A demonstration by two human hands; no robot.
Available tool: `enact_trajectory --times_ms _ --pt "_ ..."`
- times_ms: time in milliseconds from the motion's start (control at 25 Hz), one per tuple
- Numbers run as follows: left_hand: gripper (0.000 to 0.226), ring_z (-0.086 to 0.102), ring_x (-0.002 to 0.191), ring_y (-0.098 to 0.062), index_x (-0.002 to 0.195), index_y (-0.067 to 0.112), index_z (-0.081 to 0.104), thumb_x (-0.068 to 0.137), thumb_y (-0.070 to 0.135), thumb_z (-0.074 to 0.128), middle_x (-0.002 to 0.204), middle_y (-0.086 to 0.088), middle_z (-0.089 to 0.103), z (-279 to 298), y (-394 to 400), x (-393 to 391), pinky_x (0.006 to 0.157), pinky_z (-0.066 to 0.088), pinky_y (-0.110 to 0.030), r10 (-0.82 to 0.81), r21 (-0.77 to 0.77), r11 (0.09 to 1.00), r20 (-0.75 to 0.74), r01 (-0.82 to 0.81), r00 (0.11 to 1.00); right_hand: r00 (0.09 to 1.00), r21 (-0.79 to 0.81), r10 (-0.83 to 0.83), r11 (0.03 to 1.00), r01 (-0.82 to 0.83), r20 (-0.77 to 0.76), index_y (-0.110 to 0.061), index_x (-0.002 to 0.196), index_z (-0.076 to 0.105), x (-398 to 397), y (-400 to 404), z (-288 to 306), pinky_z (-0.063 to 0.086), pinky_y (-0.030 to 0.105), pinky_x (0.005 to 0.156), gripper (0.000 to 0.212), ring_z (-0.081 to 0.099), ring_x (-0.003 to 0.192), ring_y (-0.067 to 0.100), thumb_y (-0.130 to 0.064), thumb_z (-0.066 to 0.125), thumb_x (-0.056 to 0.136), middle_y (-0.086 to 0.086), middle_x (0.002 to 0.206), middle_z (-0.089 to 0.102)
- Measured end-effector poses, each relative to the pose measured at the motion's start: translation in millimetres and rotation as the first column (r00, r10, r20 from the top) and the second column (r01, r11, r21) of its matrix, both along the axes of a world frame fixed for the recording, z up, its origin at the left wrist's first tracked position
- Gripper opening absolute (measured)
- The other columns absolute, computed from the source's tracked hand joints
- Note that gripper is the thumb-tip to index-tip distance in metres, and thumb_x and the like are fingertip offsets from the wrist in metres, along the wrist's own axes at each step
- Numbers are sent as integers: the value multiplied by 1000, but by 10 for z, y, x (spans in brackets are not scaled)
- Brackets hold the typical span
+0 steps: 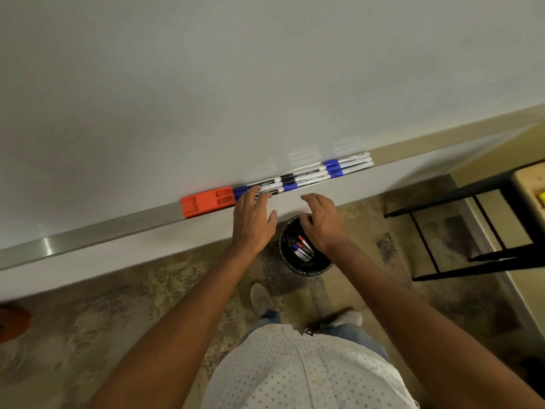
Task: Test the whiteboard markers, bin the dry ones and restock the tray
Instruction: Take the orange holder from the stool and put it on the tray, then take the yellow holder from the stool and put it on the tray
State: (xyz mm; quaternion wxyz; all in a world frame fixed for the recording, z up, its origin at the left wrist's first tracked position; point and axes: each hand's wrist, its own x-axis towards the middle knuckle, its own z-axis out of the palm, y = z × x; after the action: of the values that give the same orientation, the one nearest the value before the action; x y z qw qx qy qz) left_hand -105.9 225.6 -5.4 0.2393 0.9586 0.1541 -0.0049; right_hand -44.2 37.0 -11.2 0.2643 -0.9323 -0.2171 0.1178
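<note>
Several white markers (312, 175) with blue and black caps lie in rows on the metal tray (88, 236) under the whiteboard (236, 84). A red-orange eraser (208, 201) sits at their left end. My left hand (253, 219) reaches to the tray with straight fingers, its fingertips touching the leftmost markers. My right hand (321, 221) hovers just below the tray with loosely bent fingers and holds nothing. Under it on the floor stands a black bin (306, 268) holding several markers (302, 250).
A black metal-framed stand (477, 231) is at the right, close to the wall. An orange object (11, 323) shows at the left edge on the floor. My feet stand on mottled floor just behind the bin.
</note>
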Motion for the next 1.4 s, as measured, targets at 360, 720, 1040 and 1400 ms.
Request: enact_trajectory --times_ms 360,720,1040,1400 --pt "46 40 138 -26 141 18 53 98 29 64 153 -6 41 91 -2095 636 114 37 -40 -238 -48 970 -10 237 971 968 -22 -249 968 248 -18 -6 142 55 254 -2285 -5 40 40 115 45 48 133 33 -20 60 100 15 139 57" --pt "44 43 135 -28 137 15 56 96 28 66 149 -9 45 164 -4060 1265 112 39 -41 -456 -66 888 8 455 890 871 29 -491 871 491 22 -12 144 54 437 -4194 89 40 36 117 44 44 137 25 -24 59 101 8 142 55" --pt "47 40 140 -25 141 17 53 98 32 63 152 -7 43 70 -5071 2020 115 39 -42 -631 -58 775 -9 630 775 736 -18 -677 736 676 -13 -17 144 53 813 -5227 -13 37 37 116 44 44 137 25 -27 58 102 6 143 54" --pt "50 39 142 -24 144 18 50 99 33 62 154 -5 41 -13 -6039 3082 117 37 -43 -738 -65 675 -43 735 674 637 -67 -771 635 769 11 -14 144 53 1640 -6065 -44 41 39 113 44 46 136 28 -22 60 101 9 144 55"
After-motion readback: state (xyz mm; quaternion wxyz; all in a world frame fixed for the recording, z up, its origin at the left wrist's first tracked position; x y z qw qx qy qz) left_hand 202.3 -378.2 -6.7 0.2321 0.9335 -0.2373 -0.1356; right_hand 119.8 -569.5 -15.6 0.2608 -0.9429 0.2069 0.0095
